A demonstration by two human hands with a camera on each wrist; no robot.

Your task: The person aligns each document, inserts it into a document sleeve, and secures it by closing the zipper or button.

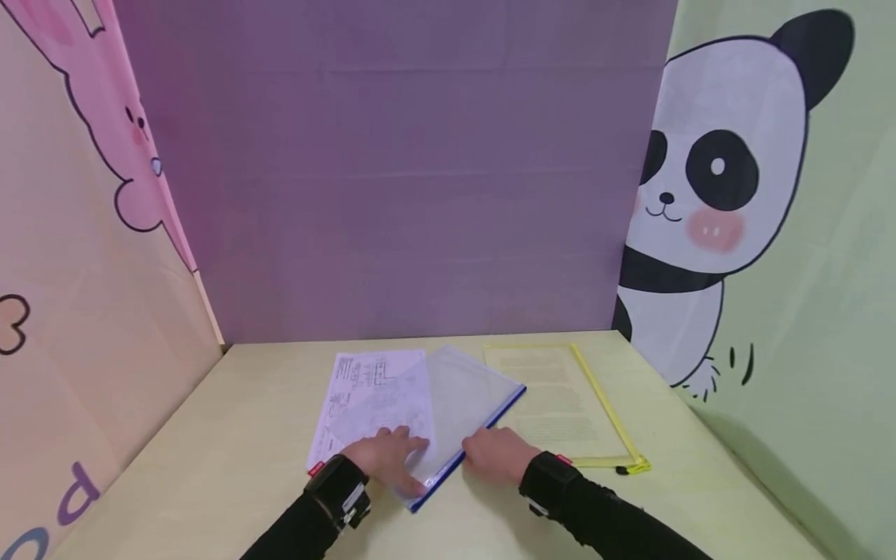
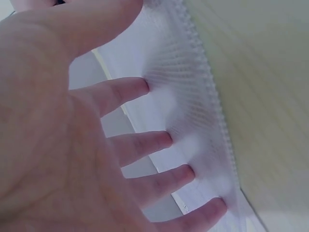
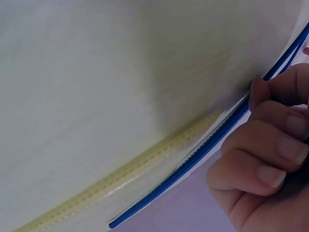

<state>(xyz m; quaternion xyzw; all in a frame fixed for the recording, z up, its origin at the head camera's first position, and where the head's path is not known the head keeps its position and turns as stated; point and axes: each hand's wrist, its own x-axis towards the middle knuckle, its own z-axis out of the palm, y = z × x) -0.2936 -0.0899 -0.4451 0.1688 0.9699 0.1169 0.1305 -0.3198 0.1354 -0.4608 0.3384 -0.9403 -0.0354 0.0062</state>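
Observation:
A translucent zip document pouch point(image 1: 465, 381) with a blue zipper edge point(image 1: 505, 403) lies turned at an angle on the table. It partly overlaps a printed paper sheet point(image 1: 371, 381) on its left. My left hand point(image 1: 387, 459) rests on the pouch near its lower corner; in the left wrist view its fingers point(image 2: 159, 186) are spread, their tips touching the mesh-textured pouch point(image 2: 193, 96). At the blue zipper point(image 3: 186, 164), my right hand point(image 1: 500, 455) pinches the edge between thumb and curled index finger. Whether it grips a zipper pull is hidden.
To the right lies a yellow-edged clear pouch point(image 1: 546, 404) with a printed sheet inside, its upper left part near the blue-edged pouch. The pale table point(image 1: 231, 435) meets a purple backdrop point(image 1: 434, 194) behind and printed side panels left and right.

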